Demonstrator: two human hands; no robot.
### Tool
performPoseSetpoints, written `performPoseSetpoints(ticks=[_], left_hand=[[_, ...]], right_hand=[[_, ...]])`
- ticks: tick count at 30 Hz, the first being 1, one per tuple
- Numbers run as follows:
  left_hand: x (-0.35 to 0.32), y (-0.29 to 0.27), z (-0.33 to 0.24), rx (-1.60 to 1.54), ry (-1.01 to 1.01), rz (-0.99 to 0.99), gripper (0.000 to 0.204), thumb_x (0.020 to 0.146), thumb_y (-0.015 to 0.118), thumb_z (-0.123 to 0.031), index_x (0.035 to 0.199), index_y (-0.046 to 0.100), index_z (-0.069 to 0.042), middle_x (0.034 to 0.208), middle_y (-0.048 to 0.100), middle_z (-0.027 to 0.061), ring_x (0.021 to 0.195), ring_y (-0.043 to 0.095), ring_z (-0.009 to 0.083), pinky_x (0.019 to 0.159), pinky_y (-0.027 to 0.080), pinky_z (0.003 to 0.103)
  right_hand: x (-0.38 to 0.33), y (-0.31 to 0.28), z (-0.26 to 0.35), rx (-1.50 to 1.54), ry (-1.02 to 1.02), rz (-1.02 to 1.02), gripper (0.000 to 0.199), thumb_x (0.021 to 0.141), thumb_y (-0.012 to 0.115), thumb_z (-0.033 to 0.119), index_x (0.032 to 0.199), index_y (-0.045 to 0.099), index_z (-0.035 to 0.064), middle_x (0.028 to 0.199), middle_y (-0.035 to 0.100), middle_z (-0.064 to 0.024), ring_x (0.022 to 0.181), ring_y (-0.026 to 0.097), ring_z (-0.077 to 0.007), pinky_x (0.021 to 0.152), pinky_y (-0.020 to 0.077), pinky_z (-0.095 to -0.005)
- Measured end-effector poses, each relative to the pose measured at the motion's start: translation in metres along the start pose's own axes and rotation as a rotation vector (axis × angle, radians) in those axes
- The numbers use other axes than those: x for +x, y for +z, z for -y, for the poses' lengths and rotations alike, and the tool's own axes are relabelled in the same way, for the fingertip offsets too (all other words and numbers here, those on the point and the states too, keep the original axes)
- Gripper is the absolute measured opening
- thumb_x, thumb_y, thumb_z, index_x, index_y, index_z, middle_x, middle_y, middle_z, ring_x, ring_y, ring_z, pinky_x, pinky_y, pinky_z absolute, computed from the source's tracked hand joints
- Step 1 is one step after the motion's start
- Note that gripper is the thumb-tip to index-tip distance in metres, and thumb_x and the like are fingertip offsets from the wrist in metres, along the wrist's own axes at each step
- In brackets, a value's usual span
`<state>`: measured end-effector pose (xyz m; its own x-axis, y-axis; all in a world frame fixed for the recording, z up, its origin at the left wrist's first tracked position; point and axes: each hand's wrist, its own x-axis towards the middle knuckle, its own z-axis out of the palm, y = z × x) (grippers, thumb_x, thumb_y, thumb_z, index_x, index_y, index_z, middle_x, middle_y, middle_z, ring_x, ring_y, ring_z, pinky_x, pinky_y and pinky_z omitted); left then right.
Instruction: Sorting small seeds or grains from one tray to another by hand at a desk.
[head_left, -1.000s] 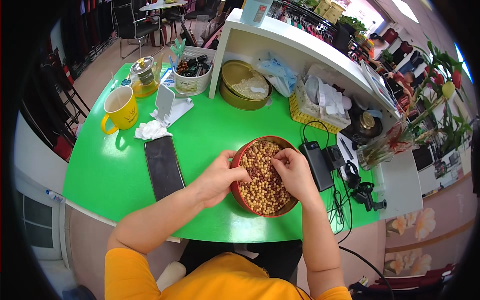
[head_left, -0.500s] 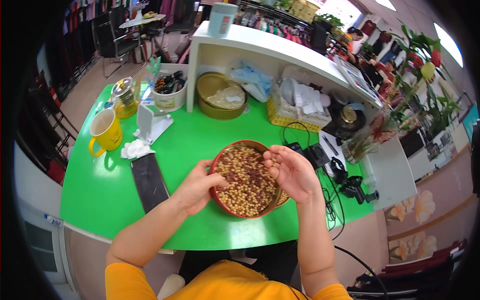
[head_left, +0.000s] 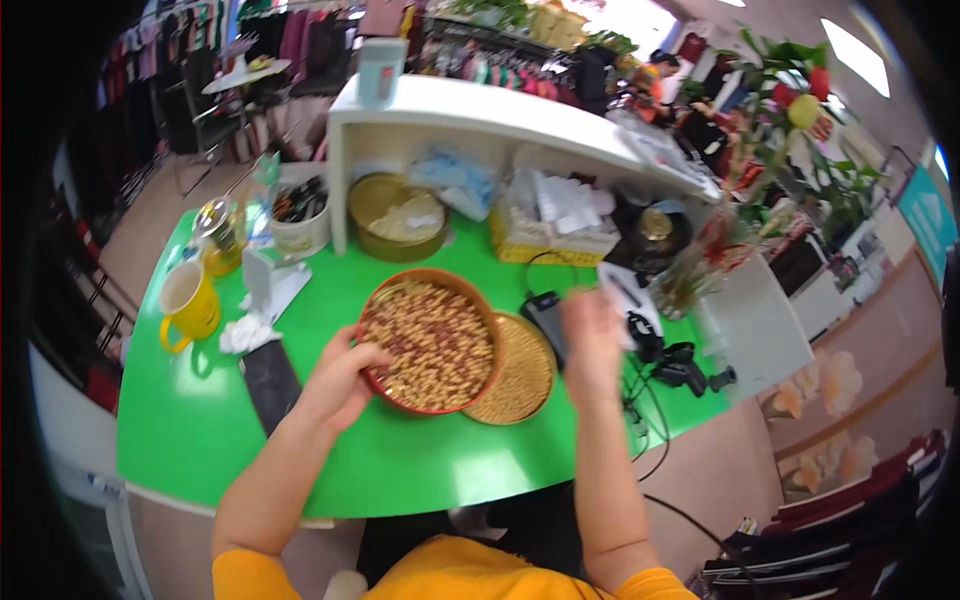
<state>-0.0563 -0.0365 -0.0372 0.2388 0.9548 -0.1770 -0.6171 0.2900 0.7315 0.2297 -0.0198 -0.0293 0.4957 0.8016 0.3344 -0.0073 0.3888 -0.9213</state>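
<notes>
Green tabletop point(head_left: 400, 465) under yellow mug point(head_left: 192, 303), white tissue point(head_left: 249, 334), black phone point(head_left: 270, 384), round golden tray point(head_left: 551, 372).

- Bare left arm point(head_left: 272, 467): enters at lower left below a short yellow-orange fabric sleeve point(head_left: 250, 575); elbow bent, forearm inclined up and right.
- Bare left hand point(head_left: 338, 384): left of frame centre; grip formed, thumb pointing right, fingers partly hidden.
- Bare right arm point(head_left: 605, 480): enters at lower right, forearm nearly vertical.
- Bare right hand point(head_left: 593, 332): right of centre; blurred, finger pose indeterminable.
</notes>
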Motion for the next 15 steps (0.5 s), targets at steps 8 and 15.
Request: performPoseSetpoints(ticks=[8, 15], left_hand=[[0.000, 0.008, 0.003, 0.026, -0.062, -0.001, 0.061, 0.072, 0.061, 0.007, 0.126, 0.031, 0.005, 0.115, 0.051, 0.0169, 0.105, 0.056, 0.0252, 0.093, 0.047, 0.038], [-0.007, 0.011, 0.006, 0.053, -0.112, 0.034, 0.064, 0.072, 0.061, 0.006, 0.127, 0.029, 0.004, 0.116, 0.050, 0.0175, 0.105, 0.055, 0.0242, 0.092, 0.048, 0.037]], right_hand=[[-0.023, 0.019, 0.064, -0.359, -0.090, 0.544, 0.014, 0.091, 0.059, 0.008, 0.102, 0.061, -0.0002, 0.097, 0.063, -0.0056, 0.086, 0.060, -0.0138, 0.075, 0.0484, -0.0271], [-0.046, 0.047, 0.038, -0.738, -0.334, 0.835, 0.011, 0.084, 0.060, 0.001, 0.095, 0.062, -0.0019, 0.089, 0.061, -0.0124, 0.082, 0.061, -0.0257, 0.072, 0.0484, -0.0319]])
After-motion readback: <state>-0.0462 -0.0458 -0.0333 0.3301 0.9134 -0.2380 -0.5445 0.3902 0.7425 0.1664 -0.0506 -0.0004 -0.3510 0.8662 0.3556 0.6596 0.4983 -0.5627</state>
